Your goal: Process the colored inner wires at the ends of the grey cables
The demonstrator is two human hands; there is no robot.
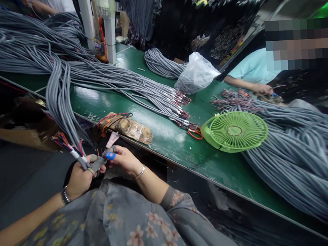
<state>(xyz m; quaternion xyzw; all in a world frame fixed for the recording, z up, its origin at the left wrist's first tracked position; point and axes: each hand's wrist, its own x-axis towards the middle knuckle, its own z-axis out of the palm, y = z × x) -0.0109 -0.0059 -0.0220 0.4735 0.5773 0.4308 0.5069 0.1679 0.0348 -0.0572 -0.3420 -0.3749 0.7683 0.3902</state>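
Several grey cables (58,88) hang over the table's near edge towards my lap. My left hand (80,178) is closed around their ends, where red, blue and orange wires (62,140) fan out past white bands. Grey wrappings cover some of its fingers. Close beside it, my right hand (126,161) pinches at the thin coloured wires (101,152) of a cable end, with blue tape on one finger. The exact grip of the fingertips is too small to make out. A pale pink strip (112,139) shows just behind my right fingers.
On the green table (164,134) lie a cardboard-and-tape block (133,130), long cable bundles (129,84), a green fan (234,131) and a clear plastic bag (197,73). Another person's hand (262,89) works at wires across the table. A white post (110,34) stands at the back.
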